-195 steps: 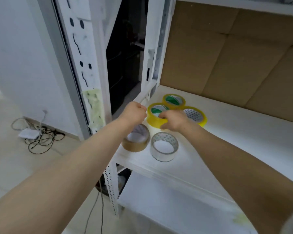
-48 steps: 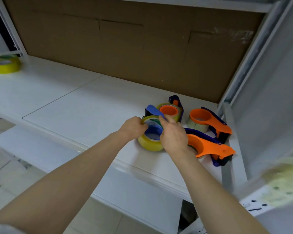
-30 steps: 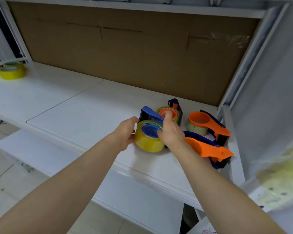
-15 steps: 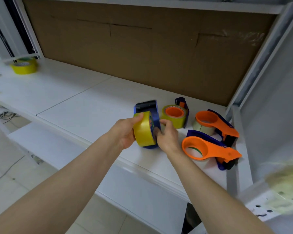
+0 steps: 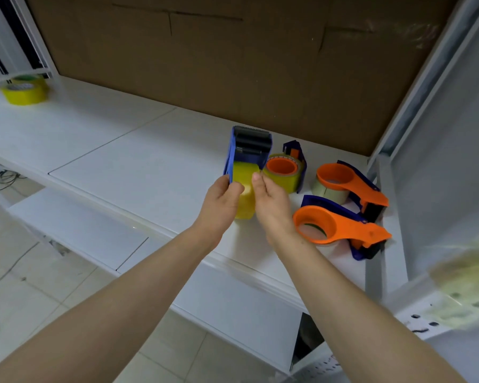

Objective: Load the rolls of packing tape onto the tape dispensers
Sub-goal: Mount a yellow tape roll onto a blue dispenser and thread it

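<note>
A blue tape dispenser (image 5: 249, 146) with a yellow tape roll (image 5: 245, 178) seated in it stands on edge, lifted above the white shelf (image 5: 138, 167), its black cutter end pointing away from me. My left hand (image 5: 223, 201) grips the dispenser and roll from the left side. My right hand (image 5: 271, 201) holds the roll from the right, thumb tip on its face. Three other dispensers lie to the right: one with an orange hub and a yellowish roll (image 5: 285, 171), and two orange-handled ones (image 5: 349, 186) (image 5: 338, 228) holding clear rolls.
Yellow tape rolls (image 5: 25, 91) sit at the far left end of the shelf. A brown cardboard back panel (image 5: 233, 59) runs behind. A white metal upright (image 5: 426, 78) bounds the right side. A lower shelf (image 5: 80, 230) and tiled floor with cables lie below.
Both hands carried the yellow roll from the left end to the dispensers, set it onto the blue dispenser lying flat, then stood it on edge and turned its cutter end away from me.
</note>
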`<state>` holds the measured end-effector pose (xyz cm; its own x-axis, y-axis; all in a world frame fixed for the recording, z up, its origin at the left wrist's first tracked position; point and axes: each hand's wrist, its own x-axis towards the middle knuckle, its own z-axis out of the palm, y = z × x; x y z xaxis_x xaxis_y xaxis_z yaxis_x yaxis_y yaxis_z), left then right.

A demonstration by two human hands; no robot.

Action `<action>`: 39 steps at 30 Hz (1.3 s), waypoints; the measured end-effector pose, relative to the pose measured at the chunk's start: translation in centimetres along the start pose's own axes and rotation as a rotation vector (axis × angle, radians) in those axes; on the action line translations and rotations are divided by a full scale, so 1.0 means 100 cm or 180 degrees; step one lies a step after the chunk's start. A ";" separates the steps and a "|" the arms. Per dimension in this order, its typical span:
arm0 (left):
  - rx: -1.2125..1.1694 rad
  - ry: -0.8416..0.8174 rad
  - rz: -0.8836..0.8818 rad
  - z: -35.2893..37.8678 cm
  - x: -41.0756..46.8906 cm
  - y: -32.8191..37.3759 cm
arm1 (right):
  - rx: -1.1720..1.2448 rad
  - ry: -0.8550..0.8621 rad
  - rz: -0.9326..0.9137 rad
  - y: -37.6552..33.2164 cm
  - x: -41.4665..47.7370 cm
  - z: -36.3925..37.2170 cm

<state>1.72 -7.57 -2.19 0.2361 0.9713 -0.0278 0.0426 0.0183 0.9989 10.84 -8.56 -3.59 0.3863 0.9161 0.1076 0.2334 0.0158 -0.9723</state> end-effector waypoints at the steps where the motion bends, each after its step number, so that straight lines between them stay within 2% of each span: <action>1: 0.0034 -0.0001 0.0050 0.001 -0.001 -0.001 | 0.0028 -0.0013 -0.0032 0.001 -0.003 0.000; 10: 0.0131 0.0137 -0.0051 0.006 0.007 -0.005 | -0.0304 -0.0173 -0.0368 0.022 -0.022 -0.012; 13: 0.0191 0.0204 -0.0184 0.006 0.010 -0.007 | -0.0079 -0.0181 -0.0260 0.026 -0.028 -0.013; 19: 0.1214 0.0451 0.0586 0.000 0.013 -0.013 | 0.0255 -0.0300 -0.0167 0.019 -0.024 -0.017; 24: 0.0680 0.0065 0.0965 -0.018 0.035 -0.008 | 0.0432 -0.0451 -0.0141 0.015 -0.024 -0.013; 29: 0.0525 -0.0003 0.1417 -0.017 0.041 -0.006 | 0.0465 -0.0332 0.0345 0.002 -0.014 0.001; 33: 0.0437 -0.0068 0.1109 -0.024 0.049 -0.002 | 0.0265 -0.0158 0.0334 -0.010 -0.004 0.010; 36: 0.0422 -0.0270 0.0668 -0.030 0.054 0.001 | 0.0310 -0.0122 0.0387 -0.012 0.001 0.009; 39: 0.0421 -0.0206 0.0454 -0.033 0.060 -0.002 | 0.0450 -0.0195 0.0398 -0.014 0.003 0.007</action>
<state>-0.10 -0.92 -2.39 0.3105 0.9445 0.1069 0.1303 -0.1537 0.9795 9.96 -8.01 -2.38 0.3484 0.9370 -0.0243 0.0577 -0.0473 -0.9972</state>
